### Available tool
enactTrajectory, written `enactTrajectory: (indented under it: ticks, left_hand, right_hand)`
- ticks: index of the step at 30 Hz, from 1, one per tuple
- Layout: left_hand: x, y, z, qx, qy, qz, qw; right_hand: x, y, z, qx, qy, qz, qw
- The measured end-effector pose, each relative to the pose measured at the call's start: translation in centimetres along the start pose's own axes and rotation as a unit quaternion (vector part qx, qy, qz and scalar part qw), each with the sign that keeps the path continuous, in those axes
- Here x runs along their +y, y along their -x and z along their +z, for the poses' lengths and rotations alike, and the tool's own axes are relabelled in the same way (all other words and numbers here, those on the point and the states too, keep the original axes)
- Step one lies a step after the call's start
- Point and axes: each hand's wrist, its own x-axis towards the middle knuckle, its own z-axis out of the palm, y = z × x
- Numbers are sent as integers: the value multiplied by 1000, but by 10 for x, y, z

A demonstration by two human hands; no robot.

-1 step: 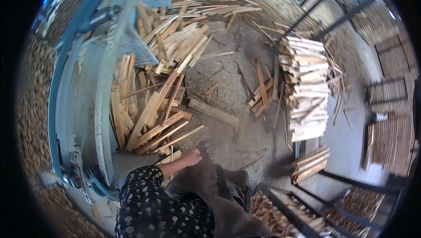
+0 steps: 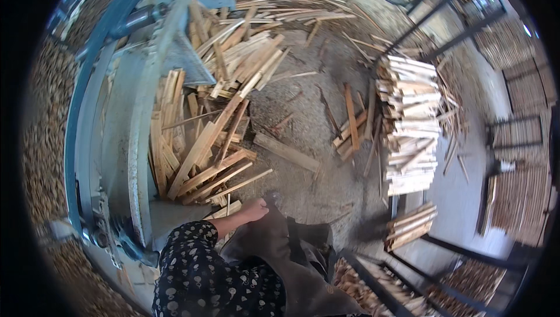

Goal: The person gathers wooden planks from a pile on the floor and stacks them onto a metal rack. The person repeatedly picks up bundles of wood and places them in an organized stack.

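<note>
Fingers [image 2: 261, 205] of the left hand [image 2: 253, 209] appear clamped on the apron [image 2: 303, 276], likely holding it off the left wood pile [image 2: 195, 156].

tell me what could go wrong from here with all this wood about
The loose plank on the floor could trip someone. The bare left hand is near a jutting thin stick, so a splinter seems possible. The pale wood stack has uneven ends, so pieces might slip off.
</note>
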Motion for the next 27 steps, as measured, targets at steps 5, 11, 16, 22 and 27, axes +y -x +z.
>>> enactTrajectory:
  ticks: [5, 11, 16, 22, 27]
  left_hand:
    - [37, -41, -22, 37, 103, 4, 994]
    - [48, -60, -37, 165, 192, -44, 966]
    - [96, -70, -91, 353, 383, -298, 800]
    - [176, -122, -59, 421, 429, -346, 720]
    - [224, -188, -50, 500, 576, -256, 594]
  right_hand:
    - [-115, -96, 18, -62, 64, -12, 996]
    - [-314, -220, 160, -230, 344, -77, 907]
    - [-421, -336, 318, -335, 589, -81, 731]
    - [-484, -313, 543, -458, 594, -256, 610]
    - [-482, -303, 653, -549, 681, -271, 402]
